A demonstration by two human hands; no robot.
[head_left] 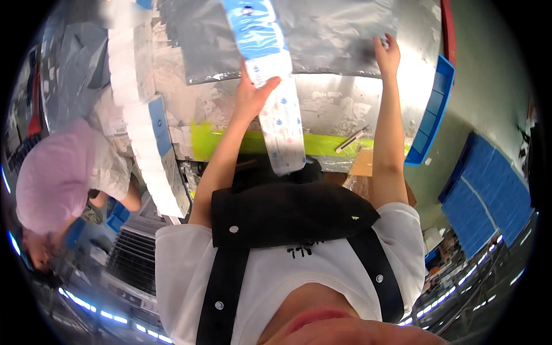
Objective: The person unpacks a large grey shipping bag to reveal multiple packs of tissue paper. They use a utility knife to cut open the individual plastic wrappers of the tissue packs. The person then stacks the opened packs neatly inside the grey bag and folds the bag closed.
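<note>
A long narrow white pack with small blue and red prints runs from the top middle of the table to its near edge. Its far part is a glossy blue and white. My left hand is closed around its left side, thumb across the top. Under the pack's far part lies a large grey plastic sheet or bag. My right hand is over the right end of the grey plastic, thumb and fingers bent but apart. Whether it touches the plastic is not clear.
A utility knife lies by the green tape strip along the near edge. At the left stands a row of white packs; a person in a pink top bends beyond it. A blue basket hangs at the right edge.
</note>
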